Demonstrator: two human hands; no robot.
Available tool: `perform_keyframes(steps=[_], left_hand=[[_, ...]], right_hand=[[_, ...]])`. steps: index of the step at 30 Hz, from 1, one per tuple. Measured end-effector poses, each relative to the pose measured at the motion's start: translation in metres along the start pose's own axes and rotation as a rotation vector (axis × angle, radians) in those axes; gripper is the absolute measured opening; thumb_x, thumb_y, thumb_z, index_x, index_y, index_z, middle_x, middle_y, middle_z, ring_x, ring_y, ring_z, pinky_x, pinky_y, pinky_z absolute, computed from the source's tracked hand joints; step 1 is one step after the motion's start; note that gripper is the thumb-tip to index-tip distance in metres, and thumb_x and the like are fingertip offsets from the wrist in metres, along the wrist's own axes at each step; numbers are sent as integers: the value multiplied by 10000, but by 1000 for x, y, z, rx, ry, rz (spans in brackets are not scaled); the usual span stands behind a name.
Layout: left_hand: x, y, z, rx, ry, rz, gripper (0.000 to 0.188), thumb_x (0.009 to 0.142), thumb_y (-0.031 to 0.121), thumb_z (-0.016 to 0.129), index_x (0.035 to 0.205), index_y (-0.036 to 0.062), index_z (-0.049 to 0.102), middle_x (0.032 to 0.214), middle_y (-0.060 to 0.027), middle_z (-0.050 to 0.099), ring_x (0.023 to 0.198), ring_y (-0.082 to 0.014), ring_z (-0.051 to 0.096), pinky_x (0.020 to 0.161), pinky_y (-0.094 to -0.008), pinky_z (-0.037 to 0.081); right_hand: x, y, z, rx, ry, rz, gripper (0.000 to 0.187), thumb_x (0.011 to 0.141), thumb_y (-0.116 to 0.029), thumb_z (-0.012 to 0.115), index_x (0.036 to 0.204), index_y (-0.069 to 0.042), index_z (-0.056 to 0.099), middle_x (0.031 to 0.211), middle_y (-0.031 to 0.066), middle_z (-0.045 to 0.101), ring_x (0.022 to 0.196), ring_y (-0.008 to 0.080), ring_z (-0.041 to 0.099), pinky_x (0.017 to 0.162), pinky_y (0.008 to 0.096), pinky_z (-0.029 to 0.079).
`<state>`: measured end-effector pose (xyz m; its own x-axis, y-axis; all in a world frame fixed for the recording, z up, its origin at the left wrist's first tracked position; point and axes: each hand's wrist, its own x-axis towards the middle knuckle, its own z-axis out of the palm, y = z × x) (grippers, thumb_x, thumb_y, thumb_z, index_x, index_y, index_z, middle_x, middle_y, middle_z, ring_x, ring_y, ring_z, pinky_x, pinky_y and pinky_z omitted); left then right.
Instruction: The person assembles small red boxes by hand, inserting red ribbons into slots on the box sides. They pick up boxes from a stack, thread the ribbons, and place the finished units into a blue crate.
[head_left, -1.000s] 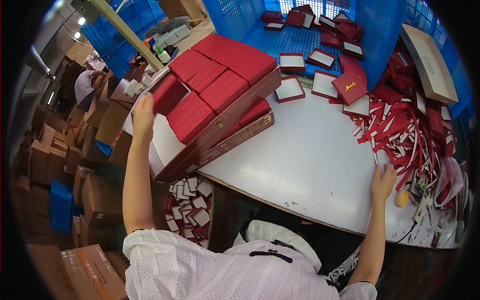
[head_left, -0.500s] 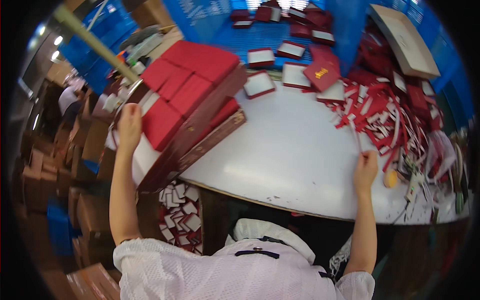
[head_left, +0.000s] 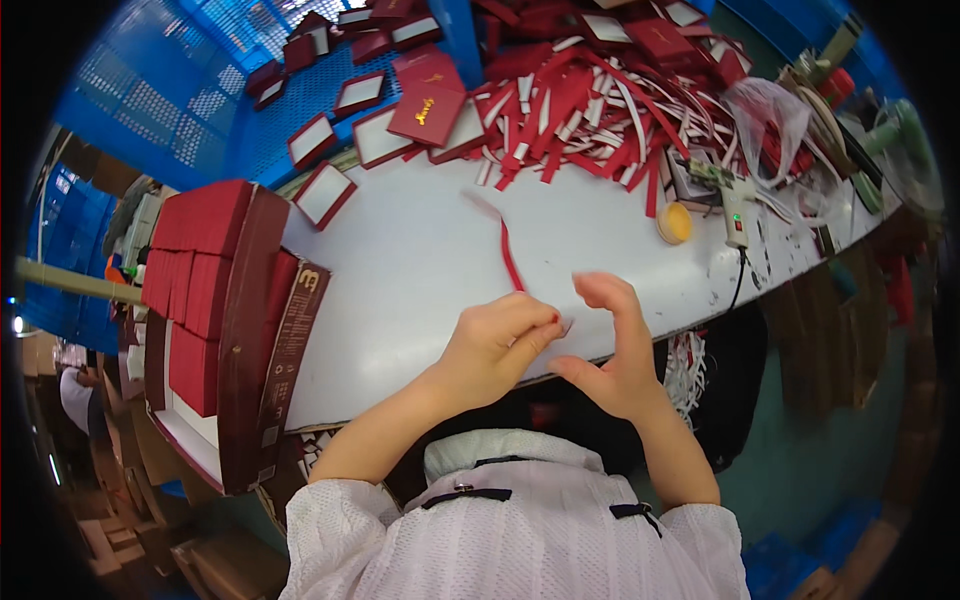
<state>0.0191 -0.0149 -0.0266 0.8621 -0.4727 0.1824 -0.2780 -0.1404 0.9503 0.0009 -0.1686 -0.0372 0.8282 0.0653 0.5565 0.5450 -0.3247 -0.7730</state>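
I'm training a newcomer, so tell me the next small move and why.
Probably close the right hand on the red strip: the left hand seems to pinch it, and the right is open just beside those fingertips.

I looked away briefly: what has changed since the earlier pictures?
The left hand moved right from the tray of red boxes and now pinches a red strip. The right hand, which held a strip near the strip heap, moved left beside it and opened. Tray, heap and yellow roll stayed put.
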Motion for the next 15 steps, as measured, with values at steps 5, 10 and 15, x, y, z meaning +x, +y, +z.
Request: perform_keyframes(steps=[5, 10, 15], left_hand=[[10, 4, 17, -672, 104, -287, 122, 824, 58, 448, 789, -8, 544, 674, -49, 564, 553, -87, 521, 536, -227, 452], [7, -8, 17, -433, 98, -373, 141, 820, 44, 426, 807, -32, 544, 728, -91, 586, 628, -113, 568, 576, -230, 472], [2, -8, 39, -351, 109, -206, 125, 803, 40, 453, 819, -23, 560, 678, -54, 577, 620, -85, 545, 542, -218, 444]], right_hand=[[-29, -8, -26, 647, -310, 905, 249, 779, -69, 509, 1012, 7, 464, 688, 52, 557, 507, 67, 471, 459, 192, 387], [-26, 7, -33, -161, 82, 335, 159, 733, -51, 544, 882, 7, 549, 738, 76, 553, 607, 169, 514, 568, 284, 424], [-7, -8, -25, -523, 6, -146, 173, 620, -55, 582, 789, -29, 551, 705, 57, 514, 608, 211, 505, 524, 294, 405]])
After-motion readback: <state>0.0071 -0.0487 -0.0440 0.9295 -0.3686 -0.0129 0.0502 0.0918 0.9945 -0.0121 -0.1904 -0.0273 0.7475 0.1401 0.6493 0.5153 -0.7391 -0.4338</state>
